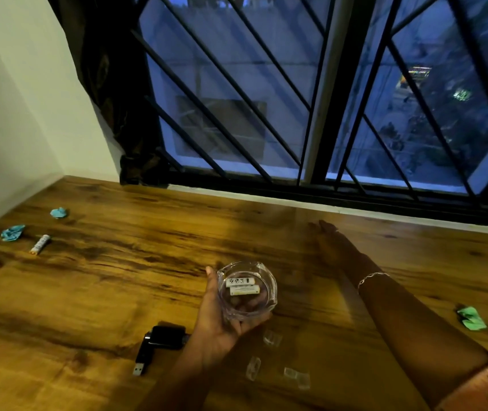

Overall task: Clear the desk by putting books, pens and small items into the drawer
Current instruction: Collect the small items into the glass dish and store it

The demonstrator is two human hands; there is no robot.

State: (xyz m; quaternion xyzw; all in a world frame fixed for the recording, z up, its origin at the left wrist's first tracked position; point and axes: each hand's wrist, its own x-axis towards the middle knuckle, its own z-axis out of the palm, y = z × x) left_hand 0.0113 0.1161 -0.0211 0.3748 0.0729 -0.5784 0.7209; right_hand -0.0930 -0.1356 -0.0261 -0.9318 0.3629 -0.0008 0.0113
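Glass dish (270, 304), two batteries (242, 286) inside, cupped in my left hand (216, 321), fingers (238, 325) curled under it. Right hand (334, 244) flat, released, on bench (147, 232). Loose batteries (40, 244) far left, lying diagonal; left hand nearer but full.

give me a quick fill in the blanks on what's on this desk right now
1. The left hand holds a glass dish with ___ batteries inside.
2. The crumpled paper by the right edge of the desk is ___.
3. The bracelet sits on the ___ wrist.
4. The black USB device lies to the ___ of the left hand.

Missing words: two; green; right; left
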